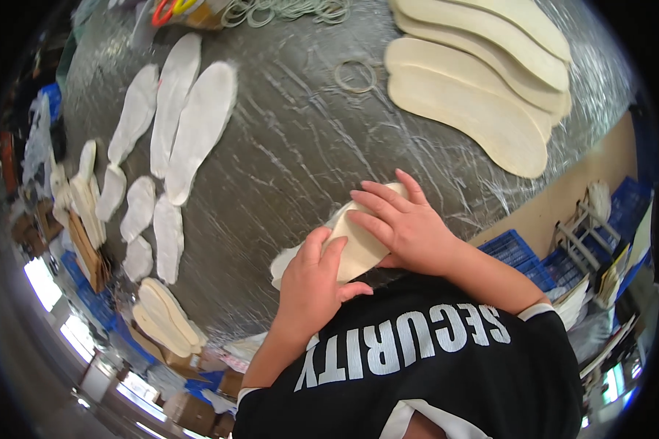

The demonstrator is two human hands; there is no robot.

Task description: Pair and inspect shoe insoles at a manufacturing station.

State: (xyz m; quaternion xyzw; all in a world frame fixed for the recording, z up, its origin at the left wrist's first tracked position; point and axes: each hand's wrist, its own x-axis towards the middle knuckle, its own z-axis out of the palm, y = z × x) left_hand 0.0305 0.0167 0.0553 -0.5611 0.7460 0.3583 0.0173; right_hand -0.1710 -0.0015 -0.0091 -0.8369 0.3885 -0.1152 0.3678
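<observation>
A cream insole (359,245) lies at the near edge of the table, close to my body, on a white, soft-edged insole-shaped piece (280,265). My left hand (311,282) is closed on its left part, fingers bent over the top and thumb along the near edge. Over the right part, my right hand (410,227) rests palm down with its fingers spread and nearly straight. The two hands cover much of both pieces, and their overlap is partly hidden.
Cream insoles (468,102) overlap in a pile at the far right. White insole-shaped pieces (201,128) lie at the left, with more cream insoles (168,314) near the left edge. A ring (355,76) and a heap of pale rings (285,10) lie farther back. Blue crates (516,256) stand right.
</observation>
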